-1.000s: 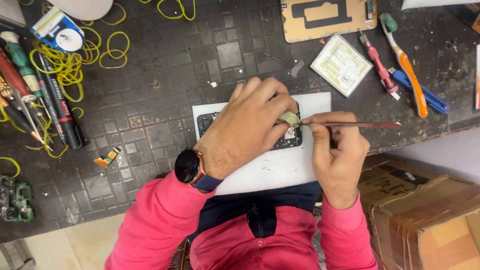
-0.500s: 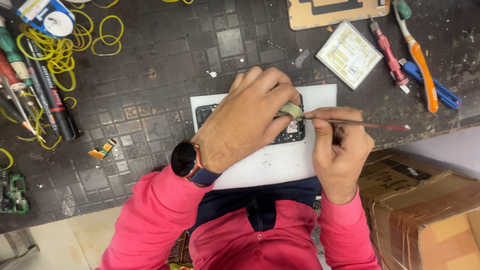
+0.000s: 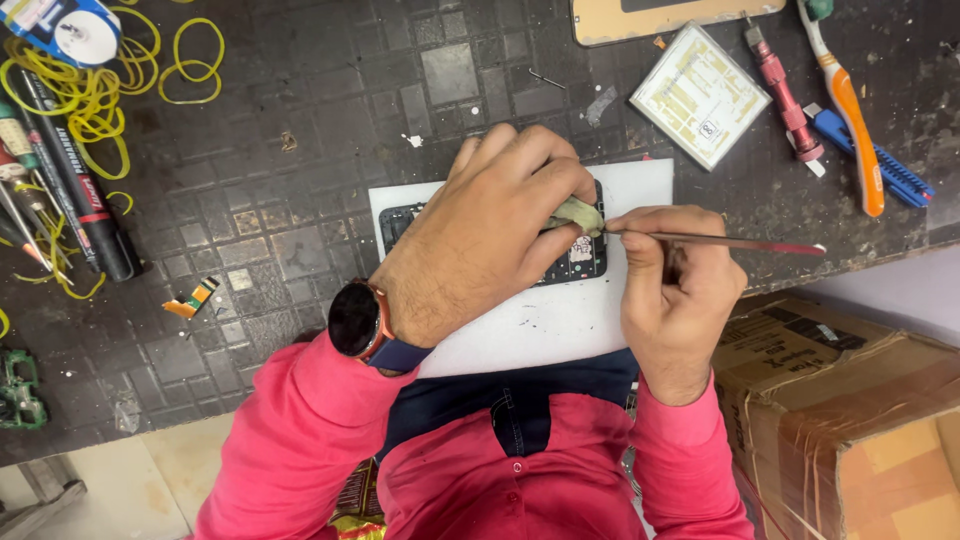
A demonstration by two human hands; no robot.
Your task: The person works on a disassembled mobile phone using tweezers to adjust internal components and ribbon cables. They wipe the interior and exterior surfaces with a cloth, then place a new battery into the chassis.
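An opened black phone [image 3: 580, 255] lies on a white sheet [image 3: 560, 320] at the near edge of a dark worktable. My left hand [image 3: 480, 235], a dark watch on its wrist, covers most of the phone and pinches a small pale green piece [image 3: 578, 213] over it. My right hand [image 3: 675, 290] grips a thin metal tool [image 3: 740, 242], its tip meeting the pale piece and its handle reaching right. What the piece is I cannot tell.
A square printed card [image 3: 700, 95], a red screwdriver [image 3: 785, 95], an orange toothbrush [image 3: 850, 110] and a blue cutter [image 3: 880, 160] lie at the back right. Yellow rubber bands [image 3: 90, 95] and markers [image 3: 75, 190] crowd the left. A cardboard box [image 3: 850, 400] stands below the table's right edge.
Both hands keep their hold and stay over the phone. The view has shifted a little, so the table items sit higher in the picture.
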